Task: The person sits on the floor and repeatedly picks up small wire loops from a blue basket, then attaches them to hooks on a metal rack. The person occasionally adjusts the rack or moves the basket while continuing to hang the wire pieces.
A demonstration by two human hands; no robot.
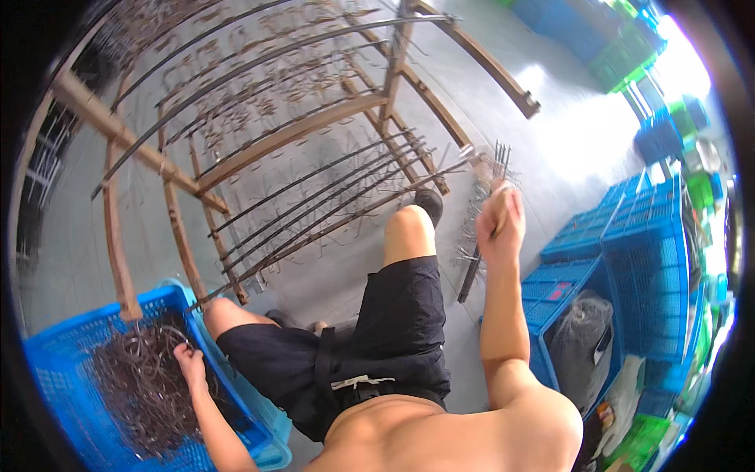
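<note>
My left hand [189, 365] reaches into a blue plastic basket [59, 358] at the lower left, its fingers curled in at the edge of a tangled heap of dark, thin curved strips [145, 385]. Whatever those fingers may pinch is too small to name. Out in front and to the right, my right hand [502, 224] is raised with the fingers closed, slightly smeared by motion. What it holds, if anything, cannot be made out. Just left of it ends a horizontal rod [346, 220] of the wooden rack, and below it a dark bar with many thin wires [472, 267] stands over the floor.
Ahead, the wooden rack [291, 134] carries several dark rods with small wire hooks. Blue crates [641, 259] are stacked on the right, one holding a grey plastic bag [580, 338]. Green crates [633, 51] stand at the far right. My knees are near the rack's lower rods.
</note>
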